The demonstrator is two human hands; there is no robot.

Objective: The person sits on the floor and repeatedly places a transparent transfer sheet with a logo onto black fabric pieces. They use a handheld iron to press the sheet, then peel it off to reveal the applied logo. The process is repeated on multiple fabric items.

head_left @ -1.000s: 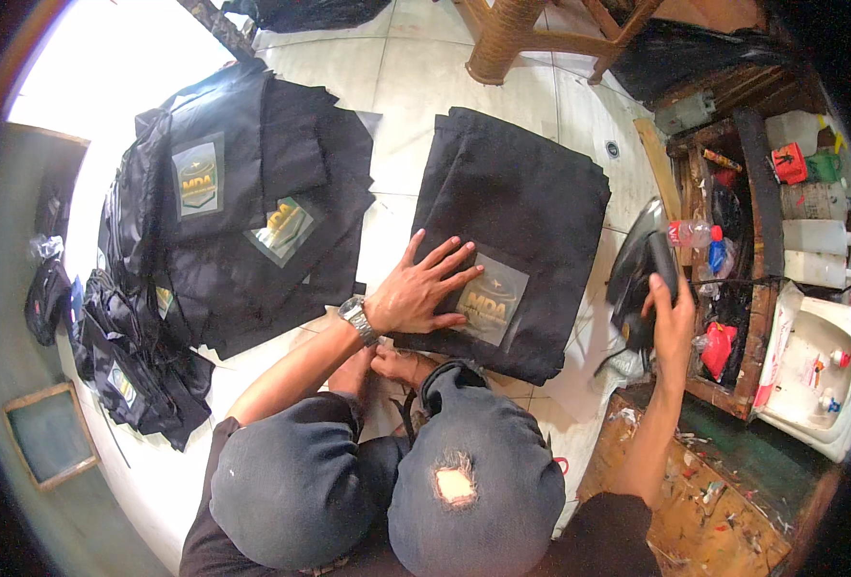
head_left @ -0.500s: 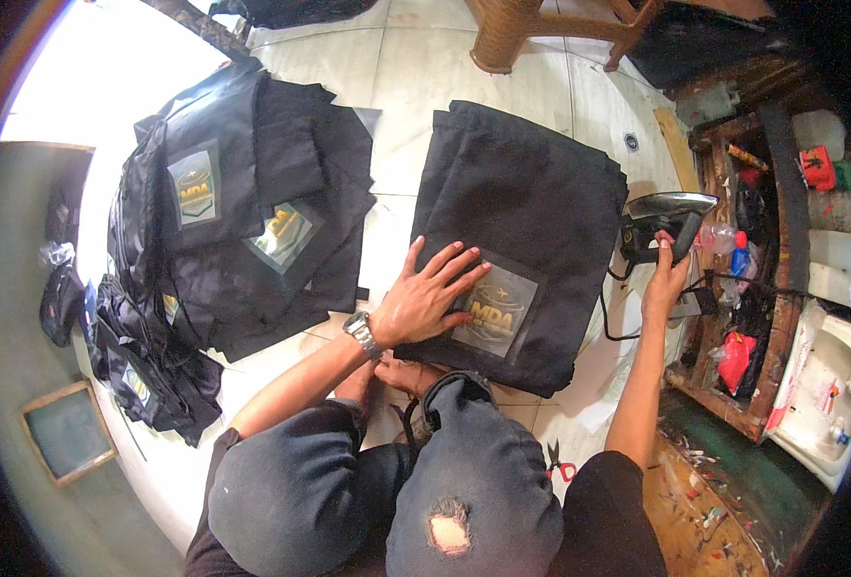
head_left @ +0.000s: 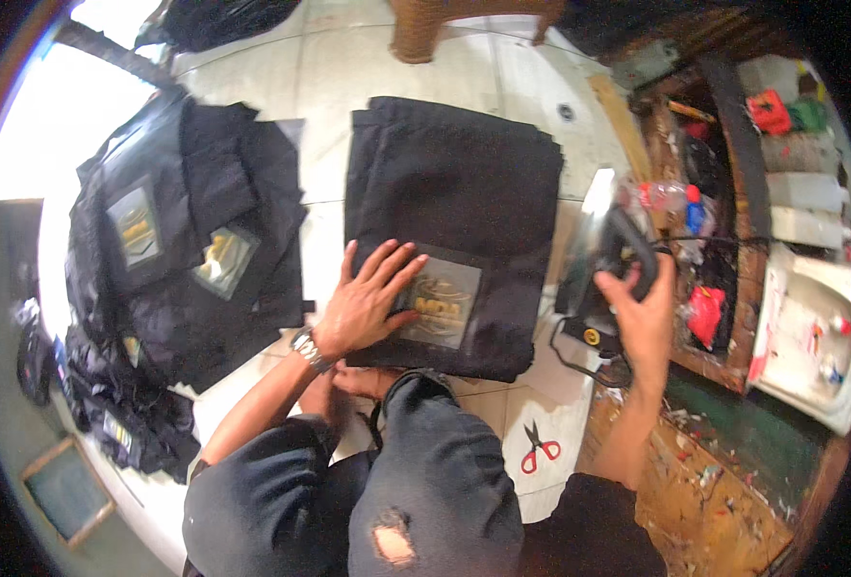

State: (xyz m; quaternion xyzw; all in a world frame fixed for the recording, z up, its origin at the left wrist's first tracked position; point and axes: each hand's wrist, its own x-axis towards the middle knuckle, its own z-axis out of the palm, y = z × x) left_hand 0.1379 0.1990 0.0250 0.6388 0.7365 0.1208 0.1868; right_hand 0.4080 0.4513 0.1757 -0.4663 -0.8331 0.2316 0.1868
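Observation:
A stack of folded black cloth pieces (head_left: 464, 183) lies on the floor in front of me. On its lower part sits a square of clear film (head_left: 459, 313) with a gold emblem. My left hand (head_left: 363, 303), with a watch at the wrist, presses flat on the cloth, fingers spread and overlapping the film's left edge. To the right of the stack, my right hand (head_left: 648, 313) is wrapped round the black handle of a clothes iron (head_left: 594, 226). The iron is tipped up on its side, with its shiny metal plate facing the stack. Its cord loops below it.
More black cloth pieces (head_left: 242, 337) with similar emblem films are heaped on the left. Red-handled scissors (head_left: 539, 448) lie on the tiles near my right knee. A wooden shelf (head_left: 748, 212) with bottles and a white tray (head_left: 810, 337) stands along the right. A brown stool (head_left: 416, 43) is at the back.
The iron has turned upward and come nearer in my right hand. My left hand stays flat on the cloth. The whole view has shifted, bringing the scissors fully into sight.

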